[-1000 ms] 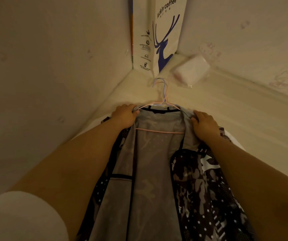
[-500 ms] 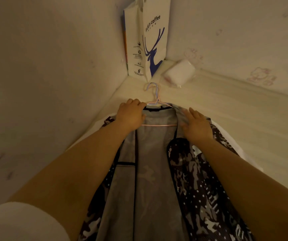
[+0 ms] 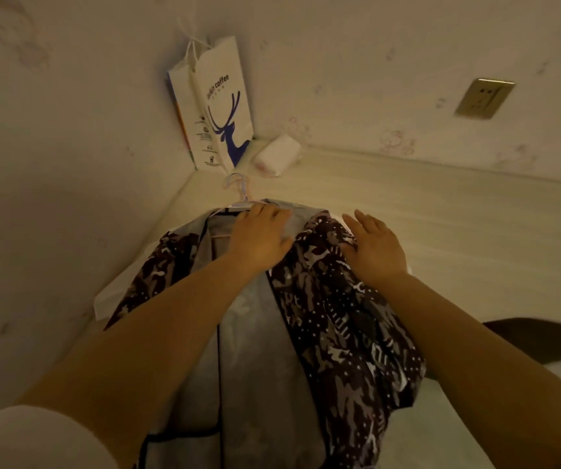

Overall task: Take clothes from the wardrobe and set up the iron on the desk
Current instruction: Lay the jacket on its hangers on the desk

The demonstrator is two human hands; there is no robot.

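A dark patterned jacket [image 3: 346, 326] with a grey lining lies spread open on the pale desk [image 3: 458, 231], still on a pink wire hanger [image 3: 238, 194] whose hook points toward the corner. My left hand [image 3: 259, 238] rests flat on the grey lining near the collar, fingers straight. My right hand [image 3: 373, 248] lies flat on the jacket's right front panel, fingers spread. No iron is in view.
A white paper coffee bag [image 3: 218, 110] with a blue deer stands in the wall corner. A white roll [image 3: 277, 154] lies beside it. A wall socket [image 3: 483, 98] sits at the upper right. A white sheet [image 3: 110, 296] lies under the jacket.
Both hands have let go of the collar area and now lie flat on the jacket. My left hand has moved right across the lining. The view has pulled back, showing the socket.
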